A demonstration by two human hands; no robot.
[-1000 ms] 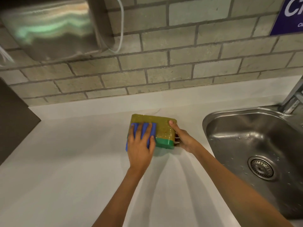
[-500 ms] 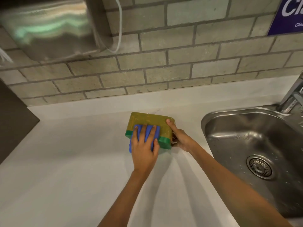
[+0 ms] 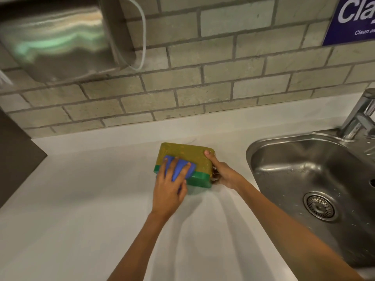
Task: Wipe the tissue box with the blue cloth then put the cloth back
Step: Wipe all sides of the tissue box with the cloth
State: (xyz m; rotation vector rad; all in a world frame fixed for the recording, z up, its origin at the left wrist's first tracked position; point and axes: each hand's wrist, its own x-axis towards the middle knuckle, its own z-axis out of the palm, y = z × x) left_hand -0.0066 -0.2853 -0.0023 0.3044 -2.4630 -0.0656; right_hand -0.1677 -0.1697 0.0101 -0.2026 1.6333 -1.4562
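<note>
An olive-yellow tissue box (image 3: 188, 157) with a green lower band lies on the white counter (image 3: 85, 199). My left hand (image 3: 169, 187) presses the blue cloth (image 3: 178, 169) flat against the box's near left side, fingers spread over it. My right hand (image 3: 222, 172) grips the box's right end, thumb on its top corner. Most of the cloth is hidden under my fingers.
A steel sink (image 3: 316, 185) with a drain lies right of the box, its tap (image 3: 359, 116) at the far right. Behind is a brick wall with a steel dispenser (image 3: 60, 37) upper left and a purple sign (image 3: 353, 19) upper right. A dark panel (image 3: 16, 157) borders the counter's left.
My left hand has slid the cloth from the box's left top down to its near side, onto the green band. My right hand keeps its hold on the right end.
</note>
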